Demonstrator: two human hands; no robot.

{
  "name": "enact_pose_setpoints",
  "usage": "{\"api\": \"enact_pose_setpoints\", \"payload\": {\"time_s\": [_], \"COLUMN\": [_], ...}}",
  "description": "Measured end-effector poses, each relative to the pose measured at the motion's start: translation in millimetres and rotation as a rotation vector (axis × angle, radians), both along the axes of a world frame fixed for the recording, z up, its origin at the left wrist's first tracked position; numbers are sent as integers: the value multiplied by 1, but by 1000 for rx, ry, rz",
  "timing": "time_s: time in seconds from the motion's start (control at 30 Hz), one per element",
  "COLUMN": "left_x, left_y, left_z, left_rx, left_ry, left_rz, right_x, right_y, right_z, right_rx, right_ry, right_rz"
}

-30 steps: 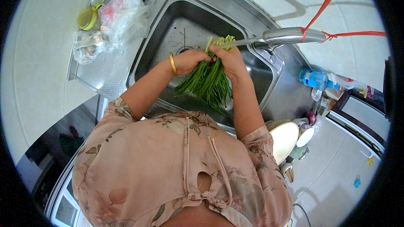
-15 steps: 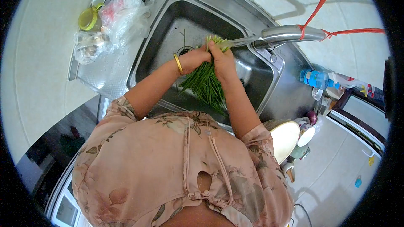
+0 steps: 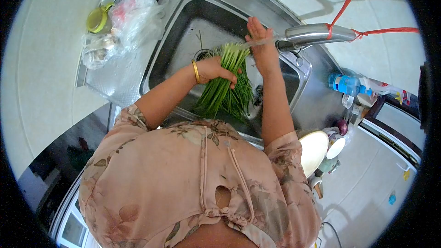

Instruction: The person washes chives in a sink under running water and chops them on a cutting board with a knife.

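Observation:
My left hand (image 3: 217,70) is wrapped round a bunch of garlic chives (image 3: 235,57) over the sink (image 3: 183,16). The pale cut ends point up toward the far side, and the long green leaves hang toward me. Beside the bunch, under the tap (image 3: 317,36), my right hand (image 3: 262,46) holds nothing, its fingers stretched out. Water runs from the spout across my right hand to the pale ends. A few loose strands lie by the drain (image 3: 202,55).
Clear plastic bags (image 3: 138,20) and a yellow-green lidded jar (image 3: 96,20) stand on the left drainboard. Red cord ties the tap. A blue-labelled bottle (image 3: 347,85), a red onion (image 3: 341,126) and a pale round board or dish (image 3: 314,152) are on the right.
My right hand has let go of the chives and moved right and away from me, its fingers straightening under the water. My left hand keeps the bunch, whose pale stems now show more.

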State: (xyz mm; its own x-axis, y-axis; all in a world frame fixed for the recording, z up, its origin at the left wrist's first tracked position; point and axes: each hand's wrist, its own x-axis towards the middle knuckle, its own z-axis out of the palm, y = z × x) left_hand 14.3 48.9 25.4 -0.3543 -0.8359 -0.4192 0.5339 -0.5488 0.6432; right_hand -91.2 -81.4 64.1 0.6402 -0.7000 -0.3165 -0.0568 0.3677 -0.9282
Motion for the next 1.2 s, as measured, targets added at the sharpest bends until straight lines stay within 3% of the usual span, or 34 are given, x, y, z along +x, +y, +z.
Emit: {"api": "enact_pose_setpoints", "payload": {"time_s": [0.03, 0.1, 0.2, 0.33, 0.37, 0.47, 0.57, 0.63, 0.7, 0.8, 0.87, 0.93, 1.13, 1.2], "left_x": [0, -3, -2, -3, -2, 0, 1, 5, 8, 8, 0, -9, -36, -36], "left_y": [0, -2, -5, -10, -10, -12, -11, -13, -21, -33, -41, -40, -39, -42], "left_z": [-1, -2, 2, -4, -4, -4, -6, -4, -11, -5, 1, 10, 23, 23], "left_rx": [-15, -15, -16, -69, -67, -70, -47, 17, 35, -16, -76, -170, -220, -232], "left_ry": [7, 68, 99, 68, 73, 65, 6, -43, -26, -133, -164, -247, -234, -243], "left_rz": [-34, -42, -61, -85, -80, -59, -59, -51, 118, 411, 575, 537, 468, 469], "right_x": [1, -5, -3, -4, -2, -3, 3, 2, -1, -24, -28, -34, -45, -42], "right_y": [-9, -8, -9, -2, 0, -9, -2, -4, -7, 6, 40, 56, 51, 56], "right_z": [6, 12, 10, 17, 22, -3, 6, -14, -25, -47, -34, -47, -27, -29], "right_rx": [-117, -396, -276, -402, -290, -434, -188, -241, -328, 5, -168, -427, -591, -529], "right_ry": [150, 195, 197, 330, 305, 222, 180, 177, 180, 50, 106, 207, 396, 412], "right_rz": [101, 515, 572, 790, 744, 739, 541, 534, 430, 106, 231, 284, 181, 101]}}
